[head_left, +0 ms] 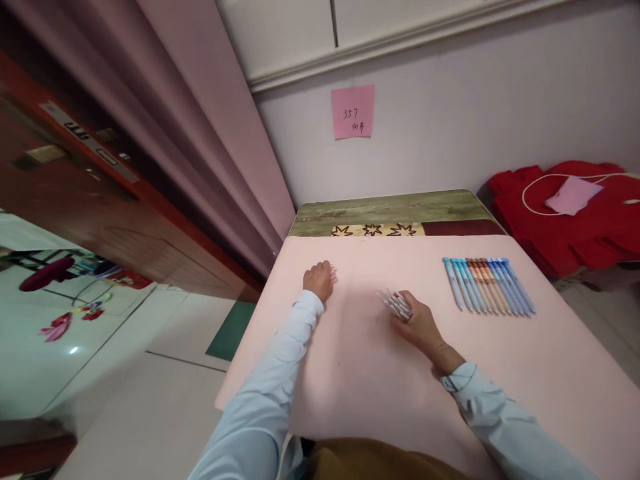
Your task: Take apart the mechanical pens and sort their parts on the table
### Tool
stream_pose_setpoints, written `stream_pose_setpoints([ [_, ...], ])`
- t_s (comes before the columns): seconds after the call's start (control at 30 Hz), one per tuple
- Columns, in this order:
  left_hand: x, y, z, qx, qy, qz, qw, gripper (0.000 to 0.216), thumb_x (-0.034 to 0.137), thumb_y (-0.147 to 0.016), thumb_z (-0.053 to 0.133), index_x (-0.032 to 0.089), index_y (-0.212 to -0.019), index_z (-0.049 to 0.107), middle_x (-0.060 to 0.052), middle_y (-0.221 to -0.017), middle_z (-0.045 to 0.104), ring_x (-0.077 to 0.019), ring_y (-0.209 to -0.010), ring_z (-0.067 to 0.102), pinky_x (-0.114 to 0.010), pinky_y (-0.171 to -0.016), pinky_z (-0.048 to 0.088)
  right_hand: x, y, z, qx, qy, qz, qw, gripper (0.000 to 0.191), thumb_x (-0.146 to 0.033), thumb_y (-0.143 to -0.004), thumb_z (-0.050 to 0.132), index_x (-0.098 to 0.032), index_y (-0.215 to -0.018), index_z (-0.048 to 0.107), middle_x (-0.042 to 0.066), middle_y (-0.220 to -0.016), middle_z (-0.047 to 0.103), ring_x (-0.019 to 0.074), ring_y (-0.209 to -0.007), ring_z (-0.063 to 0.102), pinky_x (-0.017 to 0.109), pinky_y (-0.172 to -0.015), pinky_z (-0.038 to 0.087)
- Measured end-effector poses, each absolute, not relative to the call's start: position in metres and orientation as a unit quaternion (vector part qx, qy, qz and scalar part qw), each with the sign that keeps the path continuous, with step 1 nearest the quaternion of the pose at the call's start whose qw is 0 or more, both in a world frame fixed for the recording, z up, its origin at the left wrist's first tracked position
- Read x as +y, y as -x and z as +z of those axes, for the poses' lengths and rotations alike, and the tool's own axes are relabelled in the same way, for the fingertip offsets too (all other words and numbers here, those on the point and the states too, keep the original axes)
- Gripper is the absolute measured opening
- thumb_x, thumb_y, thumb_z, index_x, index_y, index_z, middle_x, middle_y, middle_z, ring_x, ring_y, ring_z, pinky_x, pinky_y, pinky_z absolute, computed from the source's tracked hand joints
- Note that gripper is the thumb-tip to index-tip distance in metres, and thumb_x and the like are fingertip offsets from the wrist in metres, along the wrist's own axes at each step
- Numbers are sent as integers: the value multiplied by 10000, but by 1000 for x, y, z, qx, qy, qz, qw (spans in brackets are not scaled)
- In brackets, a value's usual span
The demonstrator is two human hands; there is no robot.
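Note:
My right hand (418, 328) is wrapped round a bundle of thin white pen-like sticks (399, 305), which point up and to the left out of my fingers. Farther left, my left hand (319, 279) rests at the table's far left part with its fingers curled closed. Small whitish, see-through ends (334, 273) show beside its fingertips, too small to name. On the right of the table lies a neat side-by-side row of several pens (487, 287), light blue, brown and violet-blue from left to right, some way from my right hand.
A pale pink cover (360, 387) lies over the table, with a green patterned strip (385, 208) bare behind it. A pink note (353, 112) sticks to the wall. Red cloth (590, 227) with a white cable is at the right; a curtain (220, 120) and wooden door (125, 187) stand left.

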State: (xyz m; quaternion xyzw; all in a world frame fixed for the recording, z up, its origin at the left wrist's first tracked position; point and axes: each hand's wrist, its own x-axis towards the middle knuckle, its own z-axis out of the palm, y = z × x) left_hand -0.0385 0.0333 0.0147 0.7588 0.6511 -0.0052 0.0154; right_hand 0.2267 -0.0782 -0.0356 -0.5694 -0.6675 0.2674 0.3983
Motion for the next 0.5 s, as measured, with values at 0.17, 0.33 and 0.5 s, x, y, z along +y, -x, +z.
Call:
stream_pose_setpoints([
  [0.17, 39, 59, 11, 605, -796, -8, 15, 254, 209, -875, 538, 184, -1128, 524, -141, -1145, 620, -276, -1102, 583, -407, -940, 407, -78, -226, -34, -670, 572, 267, 391, 291, -241, -697, 542, -225, -987, 563, -4, -781, 659, 165, -660, 602, 259, -662, 464],
  [0.33, 59, 75, 14, 552, -833, -12, 23, 253, 235, -848, 598, 208, -1097, 566, -96, -1102, 635, -244, -1046, 593, -364, -918, 417, -79, -224, -32, -676, 572, 258, 387, 303, -246, -705, 530, -227, -1007, 559, 9, -803, 663, 172, -663, 603, 265, -655, 467],
  [0.5, 59, 81, 6, 524, -850, 18, 41, 423, 507, -825, 663, 216, -1122, 585, -88, -1098, 624, -252, -1081, 574, -371, -949, 414, -78, -223, -31, -676, 576, 250, 385, 294, -249, -699, 518, -228, -989, 566, 2, -781, 668, 163, -632, 591, 259, -640, 467],
])
